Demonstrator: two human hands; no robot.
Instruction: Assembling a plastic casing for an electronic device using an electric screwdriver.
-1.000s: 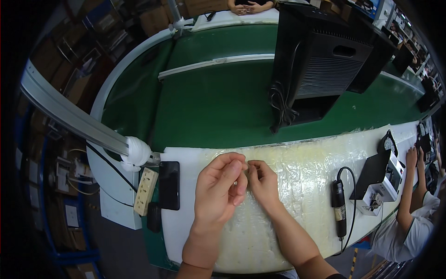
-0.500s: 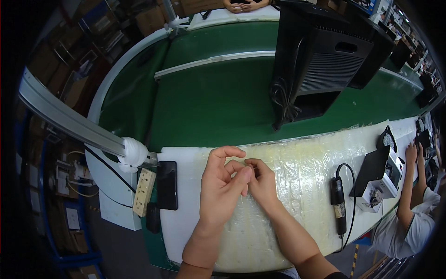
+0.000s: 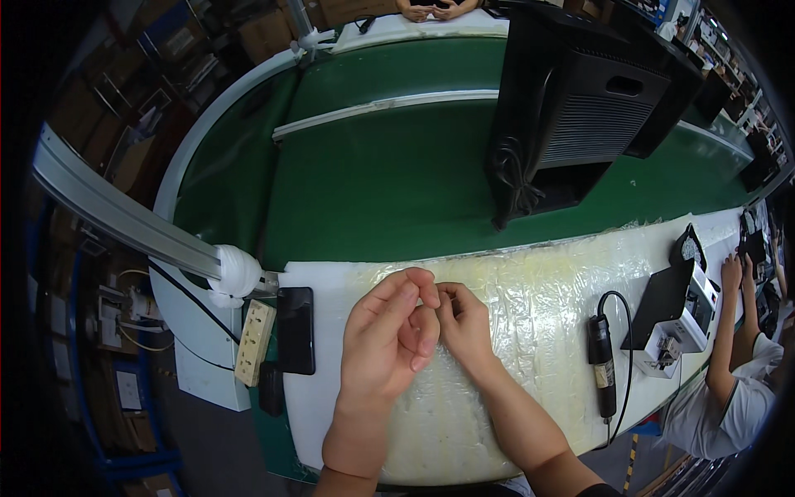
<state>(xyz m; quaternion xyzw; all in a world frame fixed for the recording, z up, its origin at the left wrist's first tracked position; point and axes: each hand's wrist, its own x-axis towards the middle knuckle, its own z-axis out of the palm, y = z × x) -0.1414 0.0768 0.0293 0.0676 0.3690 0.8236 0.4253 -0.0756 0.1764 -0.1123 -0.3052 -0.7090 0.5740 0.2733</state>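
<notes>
The left hand [image 3: 385, 327] is raised over the plastic sheet [image 3: 538, 356], its fingers curled loosely and the thumb lying near the bent forefinger. Close beside it, the right hand [image 3: 465, 327] has its fingers bent inward, the tips partly hidden behind the left hand (I cannot tell whether either hand pinches something small). The sheet, shiny and yellowish, lies beneath both hands on the white tabletop [image 3: 319, 414].

To the left, a black phone [image 3: 296, 331] lies flat, with a pale power strip [image 3: 254, 342] just beside it and a wrapped metal post [image 3: 124, 203] beyond. On the right lies a black power screwdriver [image 3: 603, 364] with a looping cable, near a black-and-white box [image 3: 691, 319].

Past the tabletop runs a green belt [image 3: 381, 182]. A tall black machine [image 3: 600, 116] stands on it, a bundled cord [image 3: 517, 186] hanging at its side. A co-worker in a pale shirt [image 3: 720, 418] sits at the far right (another person's hands [image 3: 431, 12] rest across the belt).
</notes>
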